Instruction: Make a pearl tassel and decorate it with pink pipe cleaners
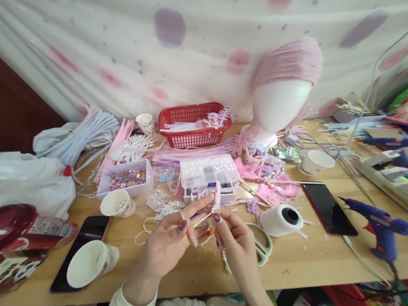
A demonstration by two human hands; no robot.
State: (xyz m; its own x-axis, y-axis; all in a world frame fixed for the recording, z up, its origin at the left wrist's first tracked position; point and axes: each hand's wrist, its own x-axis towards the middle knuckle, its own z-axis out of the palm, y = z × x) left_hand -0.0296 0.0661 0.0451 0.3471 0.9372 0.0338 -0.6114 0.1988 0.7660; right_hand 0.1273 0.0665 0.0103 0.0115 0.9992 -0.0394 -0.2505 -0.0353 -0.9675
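My left hand (167, 240) has white thread (203, 220) looped round its fingers, and the strand runs taut to my right hand (236, 236). Between the thumb and fingertips of my right hand is a short, fuzzy pink pipe cleaner piece (216, 199), standing upright. The left fingertips come close to it; whether they touch it I cannot tell. Behind the hands sits a clear compartment box (210, 166) of white beads. Loose pearl beads (164, 203) lie left of it. Green-handled scissors (265, 247) rest partly behind my right wrist, near a white thread spool (280, 221).
A red basket (191, 139) and a foam head (280, 103) stand at the back. Paper cups (90, 263) and a phone (85, 237) are on the left. At right lie another phone (331, 208) and a blue glue gun (381, 227) with its cord.
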